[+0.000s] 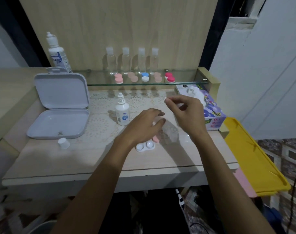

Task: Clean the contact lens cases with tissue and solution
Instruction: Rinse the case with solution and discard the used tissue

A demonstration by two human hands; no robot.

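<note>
A white contact lens case (pixel 145 146) lies open on the table, uncapped, with a pink cap (pixel 156 139) beside it. My right hand (pixel 186 112) hovers above the table and pinches a corner of a thin white tissue (pixel 171 127), which hangs blurred between both hands. My left hand (pixel 147 125) is over the case with curled fingers and seems to hold the tissue's lower part; a bit of white shows at its thumb. A small solution bottle (pixel 122 113) stands uncapped left of my hands. Its white cap (pixel 64 143) sits near the front left.
A tissue box (pixel 211 114) stands at the right. An open grey box (pixel 59 105) lies at the left, behind it a large solution bottle (pixel 58 51). The glass shelf (pixel 186 82) carries several clear bottles and coloured lens cases (pixel 169 77). A yellow tray (pixel 252 154) juts out on the right.
</note>
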